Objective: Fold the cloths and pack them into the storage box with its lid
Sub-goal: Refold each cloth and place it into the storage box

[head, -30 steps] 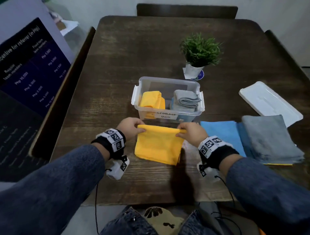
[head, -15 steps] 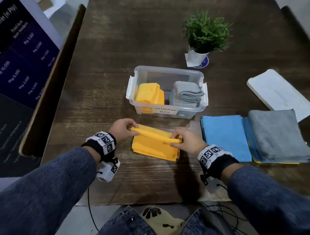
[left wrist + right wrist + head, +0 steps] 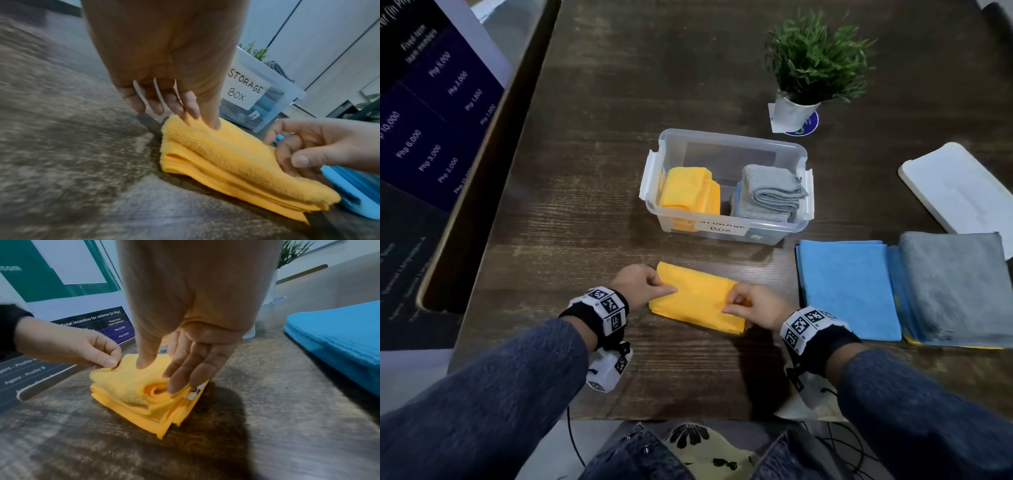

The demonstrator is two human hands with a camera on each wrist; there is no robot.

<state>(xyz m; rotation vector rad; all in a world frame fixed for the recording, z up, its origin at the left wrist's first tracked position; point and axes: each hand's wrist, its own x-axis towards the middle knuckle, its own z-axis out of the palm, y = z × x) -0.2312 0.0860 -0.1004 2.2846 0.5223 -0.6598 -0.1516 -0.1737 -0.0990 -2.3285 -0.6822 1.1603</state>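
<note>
A folded yellow cloth [image 3: 698, 299] lies flat on the dark wooden table [image 3: 602, 171], just in front of the clear storage box [image 3: 726, 137]. My left hand [image 3: 669, 289] pinches the cloth's left end between thumb and fingers [image 3: 213, 125]. At the right end, my right hand [image 3: 731, 303] holds the top fold, thumb above and fingertips [image 3: 176, 386] tucked into it. Inside the box stand a folded yellow cloth [image 3: 690, 188] and folded grey cloth [image 3: 770, 192] over blue ones. The white lid [image 3: 955, 192] lies at the far right.
Flat blue cloths [image 3: 849, 291] and a grey cloth [image 3: 955, 284] are stacked right of my right hand. A small potted plant [image 3: 811, 68] stands behind the box. A dark printed board [image 3: 431, 120] leans at the table's left edge.
The yellow cloth hung from both hands, was brought down and folded over, and now lies flat on the table. Both hands have stayed at its ends.
</note>
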